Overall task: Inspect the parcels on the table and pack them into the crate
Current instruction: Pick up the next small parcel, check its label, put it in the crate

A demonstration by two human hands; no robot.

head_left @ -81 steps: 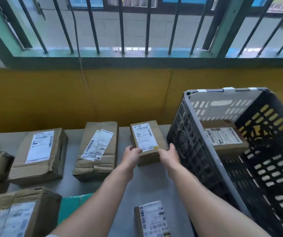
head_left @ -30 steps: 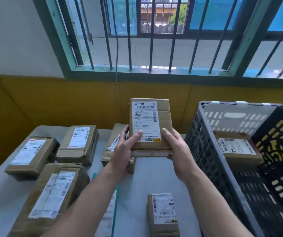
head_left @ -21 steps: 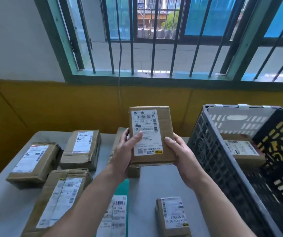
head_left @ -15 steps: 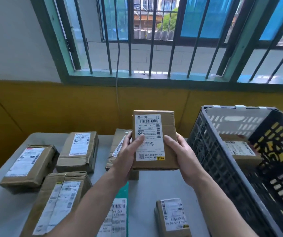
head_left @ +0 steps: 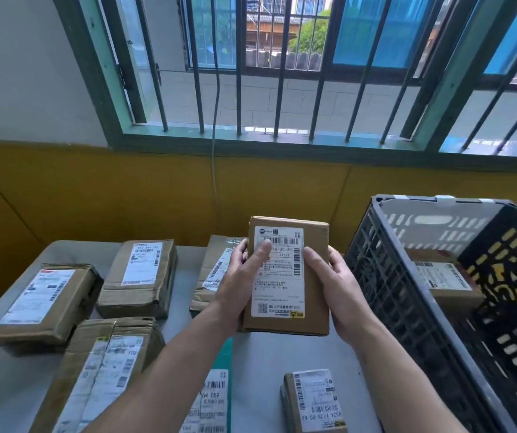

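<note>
While left hand (head_left: pixel 238 285) and right hand (head_left: pixel 343 290) grip a parcel (head_left: pixel 285 292), crate (head_left: pixel 391 292) beside

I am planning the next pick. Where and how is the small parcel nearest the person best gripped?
Take the small parcel by its two long sides, from above. It lies flat, label up, with bare table on its left and a gap to the crate on its right. The left hand and right hand hold the lifted parcel.

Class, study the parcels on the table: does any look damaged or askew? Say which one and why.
The brown parcel behind the left hand looks worn: its wrapping is creased and its label sits crooked. The held parcel, also gripped by the right hand, looks intact.
</note>
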